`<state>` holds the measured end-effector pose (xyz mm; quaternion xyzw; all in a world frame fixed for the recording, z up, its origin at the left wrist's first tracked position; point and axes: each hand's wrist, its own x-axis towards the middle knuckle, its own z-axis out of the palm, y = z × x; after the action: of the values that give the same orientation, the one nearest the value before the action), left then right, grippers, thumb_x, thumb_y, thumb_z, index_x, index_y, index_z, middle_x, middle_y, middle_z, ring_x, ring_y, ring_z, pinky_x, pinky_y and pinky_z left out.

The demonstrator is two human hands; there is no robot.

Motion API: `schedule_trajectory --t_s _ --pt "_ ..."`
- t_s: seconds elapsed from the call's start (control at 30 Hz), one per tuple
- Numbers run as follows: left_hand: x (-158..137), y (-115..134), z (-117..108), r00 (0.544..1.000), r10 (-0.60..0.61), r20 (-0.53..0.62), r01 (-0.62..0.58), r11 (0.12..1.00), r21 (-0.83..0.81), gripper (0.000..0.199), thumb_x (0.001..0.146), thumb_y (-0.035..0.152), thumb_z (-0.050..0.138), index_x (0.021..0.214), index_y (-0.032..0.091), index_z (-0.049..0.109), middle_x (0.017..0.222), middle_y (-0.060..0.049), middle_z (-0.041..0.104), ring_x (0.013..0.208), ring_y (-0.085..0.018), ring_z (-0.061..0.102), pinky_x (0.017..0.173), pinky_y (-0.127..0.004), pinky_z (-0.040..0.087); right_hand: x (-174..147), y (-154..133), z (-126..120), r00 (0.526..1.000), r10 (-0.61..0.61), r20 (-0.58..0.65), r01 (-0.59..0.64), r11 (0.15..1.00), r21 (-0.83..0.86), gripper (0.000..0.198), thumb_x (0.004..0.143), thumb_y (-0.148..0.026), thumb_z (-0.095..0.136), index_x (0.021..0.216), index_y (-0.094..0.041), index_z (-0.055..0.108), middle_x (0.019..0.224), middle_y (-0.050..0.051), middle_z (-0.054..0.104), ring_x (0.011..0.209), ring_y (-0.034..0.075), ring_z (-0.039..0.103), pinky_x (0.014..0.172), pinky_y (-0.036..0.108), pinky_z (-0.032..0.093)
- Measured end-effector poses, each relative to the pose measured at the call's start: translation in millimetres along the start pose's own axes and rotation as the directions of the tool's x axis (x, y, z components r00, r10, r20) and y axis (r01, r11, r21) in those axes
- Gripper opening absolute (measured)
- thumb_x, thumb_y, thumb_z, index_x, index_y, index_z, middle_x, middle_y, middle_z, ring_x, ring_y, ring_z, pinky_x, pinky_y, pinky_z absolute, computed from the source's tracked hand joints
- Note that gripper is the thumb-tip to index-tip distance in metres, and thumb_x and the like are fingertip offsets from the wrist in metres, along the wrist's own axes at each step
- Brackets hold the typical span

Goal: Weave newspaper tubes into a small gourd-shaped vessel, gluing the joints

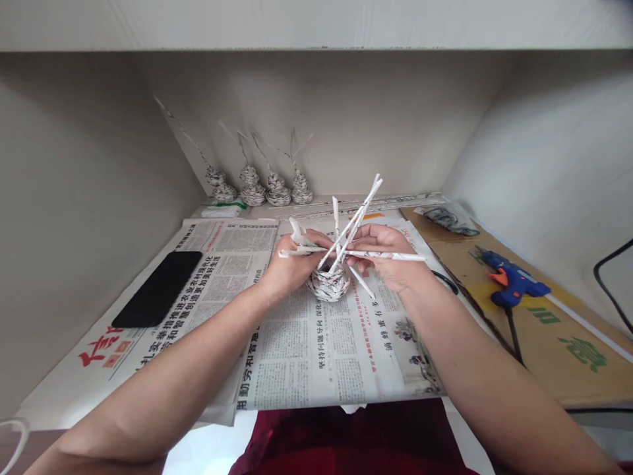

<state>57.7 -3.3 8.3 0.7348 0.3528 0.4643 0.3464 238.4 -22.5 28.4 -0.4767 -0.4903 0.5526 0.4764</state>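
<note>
A small round woven paper gourd point(328, 285) is between my hands, just above or on the newspaper. Several rolled-paper strips point(360, 214) stick up and out from its narrow top. My left hand point(295, 260) is closed round the left side of the piece and the strips there; a flat white strip end point(297, 231) shows over its knuckles. On the other side, my right hand point(380, 254) pinches strips near the neck, and one rolled strip point(390, 256) runs out to the right across its fingers. The fingertips of both hands are partly hidden.
Newspaper point(291, 356) covers the table. A black phone point(157, 289) lies at left. Several finished-looking woven gourds point(278, 190) stand along the back wall. A blue glue gun point(519, 280) and a plastic bag point(452, 221) rest on cardboard point(539, 369) at right. A shelf edge point(316, 30) hangs overhead.
</note>
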Motion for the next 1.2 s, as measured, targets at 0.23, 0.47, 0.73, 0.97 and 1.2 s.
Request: schedule_trajectory --t_s 0.23,0.47,0.73,0.97,1.2 --pt "-4 -2 -1 1.0 0.0 0.006 -0.001 0.993 0.116 0.007 0.077 0.018 0.064 0.078 0.018 0.072 0.081 -0.003 0.073 0.079 -0.017 0.067 0.078 -0.031 0.054 0 3 -5 0.997 0.013 0.079 -0.001 0.989 -0.15 0.022 0.069 -0.029 0.077 0.074 -0.019 0.058 0.063 0.001 0.065 0.053 0.012 0.06 0.045 0.025 0.047" --pt "-6 3 0 0.997 -0.042 -0.065 0.052 0.986 0.157 0.01 0.076 0.019 0.065 0.083 0.018 0.072 0.081 -0.003 0.074 0.074 -0.016 0.067 0.069 -0.028 0.054 1 12 -8 0.978 -0.015 0.21 0.093 0.926 -0.367 0.013 0.076 -0.029 0.071 0.085 -0.02 0.068 0.072 0.003 0.068 0.06 0.015 0.063 0.05 0.027 0.051" --pt "-1 9 -5 0.996 -0.093 0.002 0.092 0.988 0.123 0.008 0.079 0.015 0.06 0.077 0.017 0.068 0.071 0.0 0.07 0.063 -0.013 0.063 0.061 -0.024 0.051 -6 4 -1 0.959 0.105 0.262 0.001 0.927 -0.376 0.008 0.076 -0.026 0.069 0.081 -0.019 0.07 0.067 0.004 0.07 0.058 0.016 0.065 0.05 0.028 0.053" --pt "-3 11 -4 0.999 -0.05 -0.021 0.054 0.967 0.25 0.007 0.08 0.019 0.062 0.078 0.017 0.068 0.077 -0.002 0.072 0.072 -0.015 0.064 0.072 -0.028 0.051 -5 6 -1 0.958 0.084 0.275 0.04 0.908 -0.417 0.008 0.077 -0.023 0.064 0.071 -0.019 0.067 0.064 0.003 0.067 0.058 0.014 0.061 0.051 0.026 0.051" --pt "-1 4 -4 0.994 -0.111 -0.007 0.11 0.969 0.223 0.012 0.083 0.025 0.06 0.079 0.016 0.067 0.08 -0.005 0.072 0.078 -0.018 0.066 0.07 -0.029 0.053 -1 15 -13 0.939 -0.087 0.333 0.253 0.831 -0.495 0.005 0.074 -0.02 0.064 0.079 -0.021 0.065 0.076 0.002 0.068 0.068 0.017 0.062 0.061 0.03 0.052"
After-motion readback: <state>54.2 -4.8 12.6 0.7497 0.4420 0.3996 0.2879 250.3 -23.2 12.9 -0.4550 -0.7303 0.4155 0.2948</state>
